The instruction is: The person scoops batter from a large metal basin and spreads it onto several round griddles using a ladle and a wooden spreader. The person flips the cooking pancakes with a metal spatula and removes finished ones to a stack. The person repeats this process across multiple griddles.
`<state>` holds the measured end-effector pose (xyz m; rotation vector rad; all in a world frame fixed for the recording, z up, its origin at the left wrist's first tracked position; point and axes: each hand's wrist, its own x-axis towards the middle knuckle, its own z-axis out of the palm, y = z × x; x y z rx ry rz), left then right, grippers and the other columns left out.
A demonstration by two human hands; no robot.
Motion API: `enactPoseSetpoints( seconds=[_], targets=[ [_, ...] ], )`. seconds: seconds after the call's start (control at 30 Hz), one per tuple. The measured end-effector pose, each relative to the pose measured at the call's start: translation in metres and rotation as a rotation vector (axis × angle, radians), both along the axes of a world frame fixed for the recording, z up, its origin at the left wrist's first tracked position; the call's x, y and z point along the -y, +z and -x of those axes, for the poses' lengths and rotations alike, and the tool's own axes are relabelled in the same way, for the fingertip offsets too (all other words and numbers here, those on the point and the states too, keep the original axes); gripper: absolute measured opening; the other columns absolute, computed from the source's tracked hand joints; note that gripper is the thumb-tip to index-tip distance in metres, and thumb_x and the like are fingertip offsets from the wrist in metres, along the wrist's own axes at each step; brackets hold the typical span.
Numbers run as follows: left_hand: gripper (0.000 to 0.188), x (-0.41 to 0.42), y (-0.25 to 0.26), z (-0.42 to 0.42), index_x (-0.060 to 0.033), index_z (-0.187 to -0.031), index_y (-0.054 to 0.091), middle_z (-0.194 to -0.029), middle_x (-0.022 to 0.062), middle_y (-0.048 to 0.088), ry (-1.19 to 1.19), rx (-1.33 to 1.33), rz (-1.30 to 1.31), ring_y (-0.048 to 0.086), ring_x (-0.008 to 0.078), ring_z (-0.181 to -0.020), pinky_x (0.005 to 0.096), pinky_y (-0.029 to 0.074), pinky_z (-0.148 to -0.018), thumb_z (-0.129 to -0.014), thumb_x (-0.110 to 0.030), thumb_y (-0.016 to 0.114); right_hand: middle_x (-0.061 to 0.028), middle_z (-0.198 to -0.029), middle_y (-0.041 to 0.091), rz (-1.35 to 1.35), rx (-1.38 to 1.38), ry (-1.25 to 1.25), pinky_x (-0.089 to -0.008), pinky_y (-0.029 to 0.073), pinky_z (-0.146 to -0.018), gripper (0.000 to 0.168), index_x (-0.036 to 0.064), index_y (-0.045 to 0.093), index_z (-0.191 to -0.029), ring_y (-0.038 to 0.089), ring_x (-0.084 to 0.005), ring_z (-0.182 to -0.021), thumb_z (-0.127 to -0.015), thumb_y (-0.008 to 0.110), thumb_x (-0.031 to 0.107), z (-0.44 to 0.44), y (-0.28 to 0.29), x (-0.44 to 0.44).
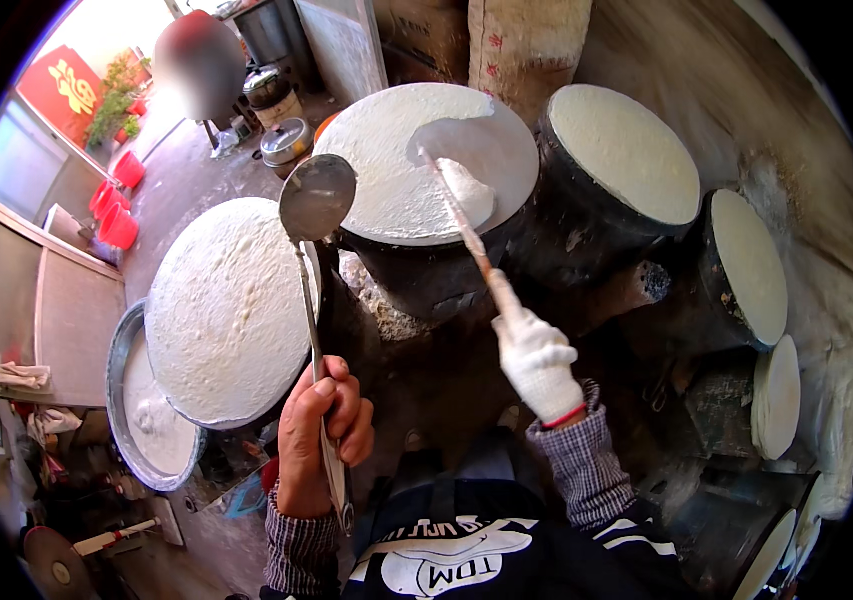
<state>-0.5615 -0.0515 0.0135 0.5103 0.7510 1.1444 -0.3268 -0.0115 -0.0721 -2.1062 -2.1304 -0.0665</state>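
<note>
My bare left hand is closed around the handle of a metal ladle, whose bowl is raised over the gap between two round griddles. In a white knit glove, my right hand grips a long-handled spreading tool. Its far end rests on the middle griddle, beside a lump of white batter. A thin white batter layer covers most of that griddle; grey surface shows at its right. At the left, a bubbly white layer covers another griddle.
A metal basin of white batter stands at the lower left. More coated griddles curve away to the right. Lidded pots, red buckets and a sack are farther back. A stack of thin round sheets lies at the right.
</note>
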Motion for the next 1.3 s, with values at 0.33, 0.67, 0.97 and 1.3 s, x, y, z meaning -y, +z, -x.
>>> enactPoseSetpoints(
  seconds=[0.33, 0.67, 0.97, 1.3],
  targets=[
    [0.015, -0.007, 0.003, -0.051, -0.0079, -0.103, 0.045, -0.058, -0.0006, 0.034, 0.081, 0.114, -0.007, 0.034, 0.0102, -0.040, 0.0236, 0.028, -0.034, -0.095, -0.020, 0.045, -0.0003, -0.079, 0.063, -0.228, 0.517, 0.302, -0.0317, 0.030, -0.036, 0.061, 0.013, 0.034, -0.145, 0.037, -0.0139, -0.040, -0.090, 0.055, 0.030, -0.024, -0.002, 0.029],
    [0.017, -0.007, 0.002, -0.103, -0.0058, -0.105, 0.045, -0.059, -0.0026, 0.034, 0.197, 0.123, -0.023, 0.034, 0.0079, -0.040, 0.0218, 0.030, -0.033, -0.097, -0.020, 0.042, 0.0046, -0.056, 0.027, -0.382, 0.862, 0.291, -0.0309, 0.028, -0.032, 0.074, 0.015, 0.026, -0.149, 0.035, -0.0091, -0.039, -0.078, 0.047, 0.005, -0.114, -0.002, -0.017],
    [0.017, -0.007, 0.004, -0.134, -0.0049, -0.106, 0.044, -0.060, -0.0029, 0.034, 0.262, 0.139, 0.006, 0.033, 0.0076, -0.040, 0.0214, 0.031, -0.032, -0.097, -0.019, 0.041, -0.0013, -0.061, 0.051, -0.120, -0.029, 0.270, -0.0380, 0.044, -0.037, 0.066, 0.031, 0.033, -0.145, 0.053, -0.0201, -0.043, -0.085, 0.060, 0.021, -0.148, -0.004, -0.053],
    [0.016, -0.009, 0.006, -0.153, -0.0042, -0.105, 0.044, -0.059, -0.0026, 0.034, 0.275, 0.170, -0.002, 0.034, 0.0080, -0.041, 0.0222, 0.031, -0.032, -0.097, -0.017, 0.040, -0.0005, -0.064, 0.050, -0.113, -0.239, 0.453, -0.0346, 0.040, -0.036, 0.067, 0.029, 0.026, -0.148, 0.050, -0.0164, -0.042, -0.088, 0.057, 0.028, -0.169, -0.013, -0.044]
  ],
)
